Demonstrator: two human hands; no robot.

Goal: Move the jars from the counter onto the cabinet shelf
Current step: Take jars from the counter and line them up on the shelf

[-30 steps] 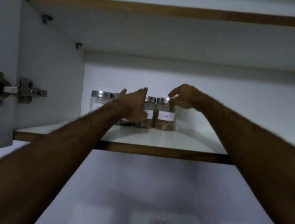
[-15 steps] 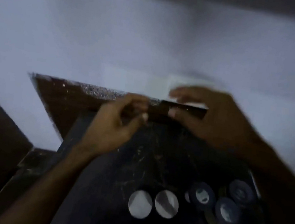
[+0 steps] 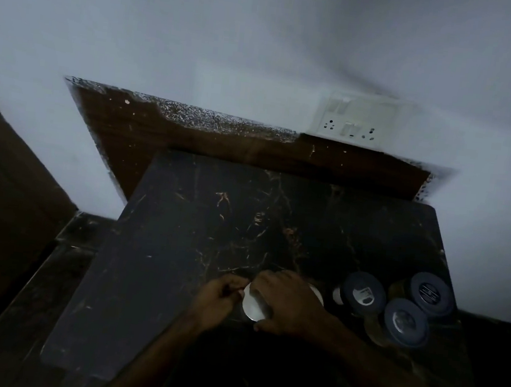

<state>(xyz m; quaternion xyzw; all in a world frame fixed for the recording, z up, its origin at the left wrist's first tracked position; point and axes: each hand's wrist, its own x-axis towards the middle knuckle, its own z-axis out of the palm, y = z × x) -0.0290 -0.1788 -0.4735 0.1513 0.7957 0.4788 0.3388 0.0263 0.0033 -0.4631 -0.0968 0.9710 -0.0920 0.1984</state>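
Two silver-lidded jars stand side by side on the dark marble counter point(image 3: 213, 220). My left hand point(image 3: 220, 297) curls against the left edge of the left silver-lidded jar point(image 3: 252, 306). My right hand point(image 3: 289, 305) lies over the top of the right silver-lidded jar point(image 3: 316, 293), of which only a sliver of lid shows. Three dark-lidded jars point(image 3: 364, 293) point(image 3: 431, 291) point(image 3: 405, 322) are clustered just right of my hands. The cabinet shelf is out of view.
A white wall with a socket plate point(image 3: 351, 121) rises behind the counter, above a brown backsplash point(image 3: 221, 145). The counter's left edge drops to a lower dark ledge point(image 3: 46, 281). A brown panel point(image 3: 1, 180) stands at far left.
The view swung down from the cabinet shelf, where jars stood, to the counter. Both hands came down from the shelf and now rest on the two silver-lidded jars.
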